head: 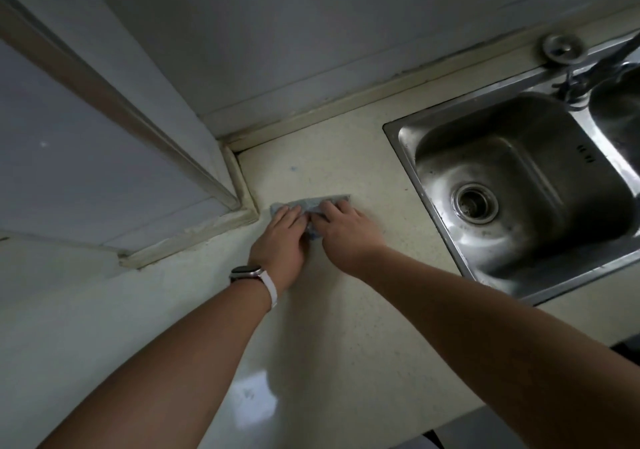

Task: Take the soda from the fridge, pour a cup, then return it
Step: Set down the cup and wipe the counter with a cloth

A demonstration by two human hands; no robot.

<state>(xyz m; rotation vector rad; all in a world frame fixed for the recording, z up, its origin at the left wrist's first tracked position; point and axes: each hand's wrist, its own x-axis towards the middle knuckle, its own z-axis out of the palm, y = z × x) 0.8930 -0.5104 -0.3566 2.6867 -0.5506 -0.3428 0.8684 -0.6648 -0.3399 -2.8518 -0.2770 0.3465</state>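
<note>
Pressing down on a blue-grey cloth [311, 203], both hands are seen from the head view. The cloth lies flat on the pale counter [346, 327], near the corner where the wall [311, 32] meets it. The left hand [285, 233] lies on the left part of the cloth with its fingers nearly straight. It has a watch [246, 272] with a white band on its wrist. The right hand [346, 232] is just beside it, with its fingers bent a little on the cloth, and I cannot tell if it pinches the cloth. A shiny metal sink [519, 126] sits to the right, with a round drain [475, 202] in it. I cannot tell where the soda is
</note>
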